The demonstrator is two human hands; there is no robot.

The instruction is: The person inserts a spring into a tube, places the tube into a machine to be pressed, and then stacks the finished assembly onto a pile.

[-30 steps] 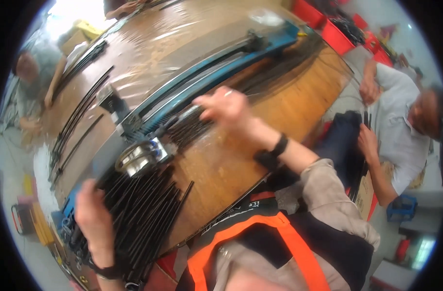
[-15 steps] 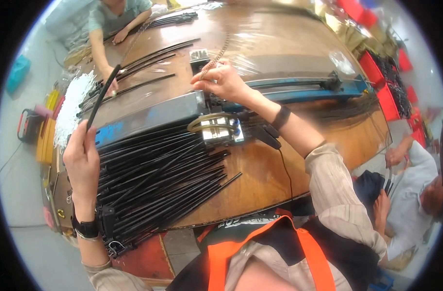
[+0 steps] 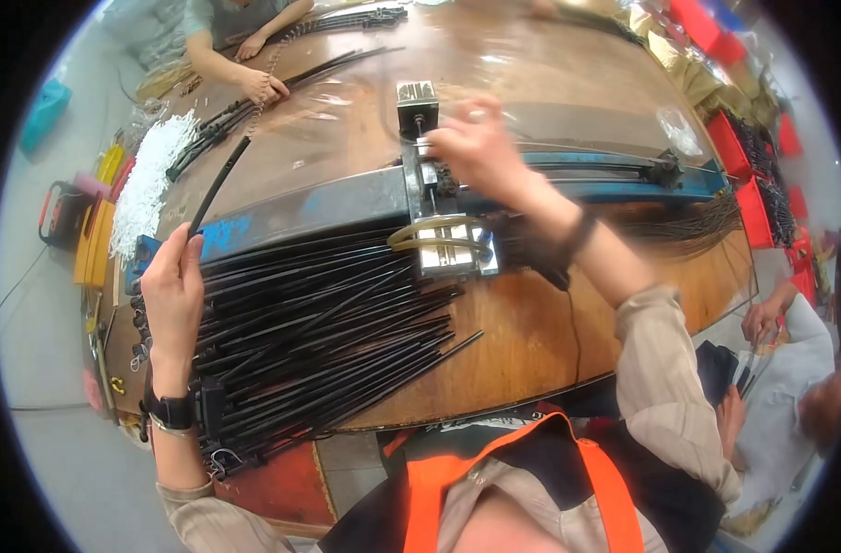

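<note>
My left hand [image 3: 174,286] is closed around the lower end of a thin black tube [image 3: 220,187], tilted up and to the right. From the tube's upper tip a thin coiled spring [image 3: 259,106] stretches away toward the far side of the table. My right hand [image 3: 485,152] is smeared by motion, its fingers partly curled, just right of a small metal block fixture [image 3: 418,109]. Whether anything is in those fingers cannot be made out. Below my right hand sits a metal clamp block [image 3: 453,249] with a yellowish hose looped over it.
Many black rods [image 3: 319,323] lie bundled on the table before me. A blue rail [image 3: 586,175] crosses the table. White strips [image 3: 153,184] are heaped at left. A co-worker's hand [image 3: 264,85] works across the table; another person sits at right near red bins [image 3: 770,212].
My right hand has moved right, and the spring seen at its fingers before no longer shows there. My left hand and the tube have lowered slightly. The co-worker's hand has shifted away.
</note>
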